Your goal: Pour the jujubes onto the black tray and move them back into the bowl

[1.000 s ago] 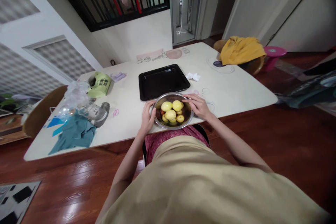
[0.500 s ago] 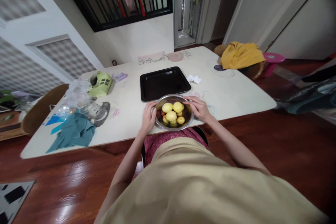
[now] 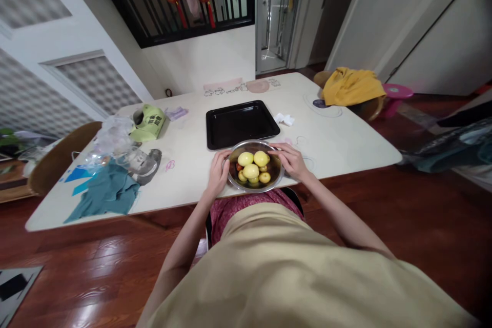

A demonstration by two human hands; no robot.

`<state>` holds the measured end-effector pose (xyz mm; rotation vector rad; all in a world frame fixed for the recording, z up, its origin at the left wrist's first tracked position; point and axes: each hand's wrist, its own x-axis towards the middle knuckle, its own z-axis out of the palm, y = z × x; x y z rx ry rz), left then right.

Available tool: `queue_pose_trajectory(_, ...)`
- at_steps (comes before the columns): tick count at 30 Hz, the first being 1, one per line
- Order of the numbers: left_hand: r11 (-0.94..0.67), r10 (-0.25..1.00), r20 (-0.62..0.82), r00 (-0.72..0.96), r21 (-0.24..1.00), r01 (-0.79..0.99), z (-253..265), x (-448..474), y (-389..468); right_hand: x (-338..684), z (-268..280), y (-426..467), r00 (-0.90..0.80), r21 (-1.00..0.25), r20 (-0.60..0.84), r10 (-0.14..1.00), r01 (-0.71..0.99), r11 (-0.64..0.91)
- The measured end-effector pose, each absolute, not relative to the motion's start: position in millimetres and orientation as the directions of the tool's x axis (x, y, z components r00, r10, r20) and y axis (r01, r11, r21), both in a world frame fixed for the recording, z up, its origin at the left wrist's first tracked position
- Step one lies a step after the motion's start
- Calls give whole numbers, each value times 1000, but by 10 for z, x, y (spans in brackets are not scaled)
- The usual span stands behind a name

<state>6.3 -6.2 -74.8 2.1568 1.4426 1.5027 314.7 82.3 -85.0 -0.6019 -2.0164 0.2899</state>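
A round metal bowl (image 3: 254,189) stands at the near edge of the white table, close to my body. Inside it lie several yellow fruits (image 3: 251,171), larger and smaller ones, with a reddish one partly hidden among them. My left hand (image 3: 219,172) is closed on the bowl's left rim. On the opposite side my right hand (image 3: 291,160) grips the right rim, its fingers lying over the edge. Just beyond the bowl, a black baking tray (image 3: 242,124) lies flat on the table, and nothing shows in it.
The white table (image 3: 188,179) carries a crumpled white tissue (image 3: 284,119) right of the tray. At left are a green bag-like item (image 3: 149,122), clear plastic bags (image 3: 113,136) and a teal cloth (image 3: 105,192). A yellow cloth (image 3: 353,87) hangs over a chair at right.
The view has shifted very slightly. Both hands stay on the bowl's rim, and the bowl, fruits and tray keep their places.
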Motion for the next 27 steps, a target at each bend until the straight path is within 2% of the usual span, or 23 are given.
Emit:
queue_pose_trajectory(9, -532, 759, 649, 50, 575, 621, -734, 59, -64, 3133, -881, 829, -381, -490, 724, 575, 302, 818)
queue_pose_trajectory(12, -530, 760, 648, 45, 577, 622, -736, 68, -68, 3128, -836, 832, -285, -591, 675, 680, 342, 730)
queue_pose_trajectory(14, -524, 762, 647, 37, 581, 623, -743, 78, -69, 3154, -785, 836, -233, -711, 547, 804, 377, 593)
queue_pose_trajectory(16, -527, 759, 650, 33, 583, 619, -750, 86, -68, 3196, -728, 824, -283, -835, 317, 905, 369, 408)
queue_pose_trajectory(18, -531, 755, 655, 32, 582, 616, -754, 92, -68, 3226, -679, 783, -427, -924, 23, 904, 335, 182)
queue_pose_trajectory(20, -531, 756, 654, 36, 579, 618, -751, 96, -69, 3213, -641, 714, -535, -949, -210, 818, 314, -39)
queue_pose_trajectory(23, -523, 762, 646, 40, 579, 625, -744, 101, -75, 3113, -599, 608, -492, -935, -339, 802, 271, -230)
queue_pose_trajectory(27, -511, 763, 645, 34, 571, 643, -764, 122, -80, 2991, -532, 568, -378, -926, -372, 848, 210, -313)
